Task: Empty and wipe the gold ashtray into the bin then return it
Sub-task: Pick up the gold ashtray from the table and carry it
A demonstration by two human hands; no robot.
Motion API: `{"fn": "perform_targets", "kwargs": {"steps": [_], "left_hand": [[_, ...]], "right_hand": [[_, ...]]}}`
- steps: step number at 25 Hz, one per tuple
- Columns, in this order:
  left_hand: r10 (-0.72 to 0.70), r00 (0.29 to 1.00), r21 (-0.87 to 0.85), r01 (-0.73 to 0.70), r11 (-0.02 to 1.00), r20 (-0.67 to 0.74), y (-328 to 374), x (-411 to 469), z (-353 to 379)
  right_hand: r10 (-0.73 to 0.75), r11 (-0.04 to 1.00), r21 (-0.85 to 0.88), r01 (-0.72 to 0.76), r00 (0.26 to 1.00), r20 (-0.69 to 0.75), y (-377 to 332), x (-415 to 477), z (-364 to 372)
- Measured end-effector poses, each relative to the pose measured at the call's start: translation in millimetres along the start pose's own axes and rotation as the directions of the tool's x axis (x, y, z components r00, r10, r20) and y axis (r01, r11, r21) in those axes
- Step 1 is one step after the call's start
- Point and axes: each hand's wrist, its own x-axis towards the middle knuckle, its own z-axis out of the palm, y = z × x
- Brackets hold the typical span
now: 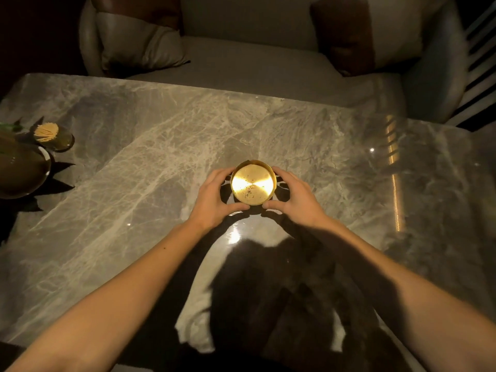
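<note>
Your left hand (214, 196) and right hand (294, 196) are flanking the gold ashtray (253, 182) on the desk (134, 157), each grip curling against its wall.

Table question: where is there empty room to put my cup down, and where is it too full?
The marble table is bare between the toothpick holder and the gold ashtray, and all along the right, past the right hand. The far strip by the sofa is free too. The left edge is crowded, with the holder beside a dark vase. Both hands, left hand included, cup the ashtray.
</note>
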Motion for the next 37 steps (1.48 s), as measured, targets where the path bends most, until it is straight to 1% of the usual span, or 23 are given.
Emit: {"fn": "perform_targets", "kwargs": {"steps": [6, 8, 13, 17, 19, 21, 23, 28, 32, 34, 37], "left_hand": [[0.089, 0.993, -0.095, -0.082, 0.992, 0.074, 77.2, 4.4, 72.4], [0.096, 0.991, -0.120, -0.085, 0.989, 0.088, 101.3, 4.6, 101.6], [0.073, 0.996, -0.218, -0.059, 0.974, 0.059, 163.0, 2.9, 177.7], [0.083, 0.996, -0.318, -0.071, 0.945, 0.023, 220.5, 3.1, 239.7], [0.058, 0.998, -0.372, -0.047, 0.927, 0.020, 244.4, -1.0, 266.0], [0.054, 0.998, -0.386, -0.037, 0.922, 0.033, 266.2, -5.3, 287.1], [0.054, 0.997, -0.381, -0.030, 0.924, 0.052, 283.1, -8.0, 302.8], [0.047, 0.995, -0.391, -0.009, 0.920, 0.088, 299.5, -3.4, 317.5], [0.090, 0.976, -0.402, -0.003, 0.916, 0.198, 292.0, 8.3, 301.5], [0.083, 0.972, -0.477, 0.033, 0.878, 0.220, 287.0, 11.9, 294.4], [0.053, 0.974, -0.582, 0.089, 0.808, 0.222, 279.1, 17.1, 289.7]], "right_hand": [[0.064, 0.994, 0.099, -0.055, 0.994, -0.092, 46.2, -61.7, -81.3], [0.081, 0.986, 0.155, -0.062, 0.989, -0.124, 64.5, -84.0, -109.2], [0.117, 0.966, 0.245, -0.083, 0.985, -0.126, 112.7, -133.7, -184.3], [0.069, 0.967, 0.251, -0.036, 0.990, -0.123, 147.9, -168.0, -251.8], [0.059, 0.968, 0.251, -0.025, 0.989, -0.132, 159.6, -183.4, -281.0], [0.056, 0.964, 0.264, -0.014, 0.986, -0.155, 168.4, -197.5, -305.9], [0.048, 0.968, 0.252, -0.006, 0.986, -0.160, 172.7, -206.1, -322.1], [0.022, 0.974, 0.225, 0.000, 0.995, -0.096, 172.1, -219.0, -343.0], [0.072, 0.959, 0.277, -0.053, 0.996, -0.058, 166.1, -221.0, -355.8], [0.106, 0.948, 0.303, -0.094, 0.994, -0.024, 161.3, -219.2, -357.2], [0.139, 0.942, 0.315, -0.115, 0.989, -0.054, 155.8, -212.5, -352.4]]}}
